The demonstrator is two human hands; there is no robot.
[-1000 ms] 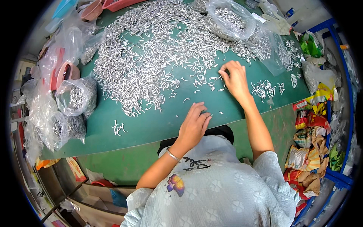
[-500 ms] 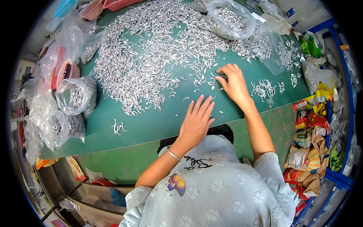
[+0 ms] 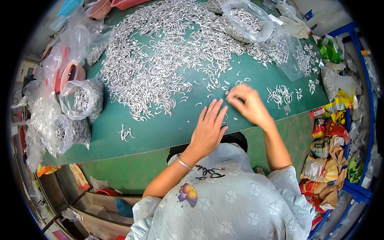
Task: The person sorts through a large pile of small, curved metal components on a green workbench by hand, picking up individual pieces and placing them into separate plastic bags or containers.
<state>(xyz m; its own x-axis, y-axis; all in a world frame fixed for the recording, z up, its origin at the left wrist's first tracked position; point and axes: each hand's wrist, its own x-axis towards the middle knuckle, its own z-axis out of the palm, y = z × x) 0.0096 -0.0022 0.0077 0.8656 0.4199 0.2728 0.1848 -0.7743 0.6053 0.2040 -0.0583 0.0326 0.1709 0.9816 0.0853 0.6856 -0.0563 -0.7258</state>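
Observation:
My left hand (image 3: 207, 130) lies on the green tabletop with its fingers stretched out, near the table's front edge. Beside it, my right hand (image 3: 250, 105) is bent inward, thumb and fingertips drawn together. Motion blurs its upper edge, and anything between the fingertips is too small to make out. Just beyond both hands are scattered small curved silvery metal pieces (image 3: 199, 104), the nearest ones partly hidden by the fingers. A large heap of such pieces (image 3: 140, 76) spreads over the far and left part of the table. To the right of my right hand lies a small separate pile (image 3: 280, 95).
Clear plastic bags of metal pieces (image 3: 82, 100) stand at the table's left edge. Another open bag (image 3: 249, 22) sits at the far right. A few pieces (image 3: 126, 133) lie apart at front left. A blue rack (image 3: 356, 188) with packages stands right of the table.
My right hand has drawn back from the loose pieces toward me, its fingers now more curled. My left hand has stayed in nearly the same place.

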